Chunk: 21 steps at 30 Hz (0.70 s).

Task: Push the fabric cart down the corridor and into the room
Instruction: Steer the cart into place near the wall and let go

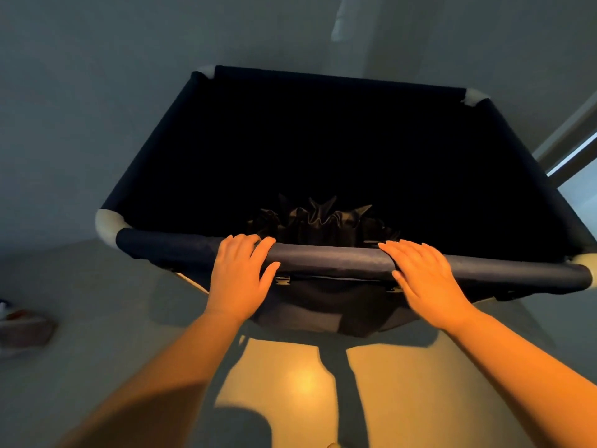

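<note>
The fabric cart (181,245) fills the middle of the head view: a dark navy fabric bin on a tube frame with pale corner joints, its inside black. Bunched dark fabric (318,218) shows just past the near rail. My left hand (240,273) rests on the near rail left of centre, fingers curled over the top and thumb along the front. My right hand (423,273) lies on the same rail right of centre, fingers laid flat over it. Both forearms reach in from the bottom of the frame.
A grey floor surrounds the cart, with a warm patch of light (303,386) below the cart near my feet. A blurred low object (24,328) sits on the floor at the left edge. A pale door frame or wall edge (568,150) runs diagonally at the right.
</note>
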Available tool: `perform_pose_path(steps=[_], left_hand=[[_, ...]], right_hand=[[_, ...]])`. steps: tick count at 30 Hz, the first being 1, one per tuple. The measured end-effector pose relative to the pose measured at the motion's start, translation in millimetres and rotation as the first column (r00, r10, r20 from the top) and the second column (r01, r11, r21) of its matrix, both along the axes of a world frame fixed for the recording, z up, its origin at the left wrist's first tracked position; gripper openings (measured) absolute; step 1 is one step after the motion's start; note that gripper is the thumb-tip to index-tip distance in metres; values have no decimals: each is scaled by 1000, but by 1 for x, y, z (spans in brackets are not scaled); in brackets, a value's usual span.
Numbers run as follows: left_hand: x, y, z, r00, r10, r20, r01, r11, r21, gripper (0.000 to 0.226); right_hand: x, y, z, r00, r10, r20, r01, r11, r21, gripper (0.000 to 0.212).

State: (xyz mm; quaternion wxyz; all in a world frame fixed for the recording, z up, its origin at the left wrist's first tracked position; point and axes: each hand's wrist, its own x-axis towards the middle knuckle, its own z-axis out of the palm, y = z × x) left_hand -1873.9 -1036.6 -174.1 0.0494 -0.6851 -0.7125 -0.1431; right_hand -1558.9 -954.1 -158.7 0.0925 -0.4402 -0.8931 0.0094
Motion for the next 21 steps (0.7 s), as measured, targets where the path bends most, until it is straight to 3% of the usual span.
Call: perform_pose_path(steps=[21], left_hand=[[-149, -168, -12, 955, 297, 8, -297, 952, 80, 47]], right_hand=[[-183, -95, 1, 964, 264, 10, -264, 964, -12, 47]])
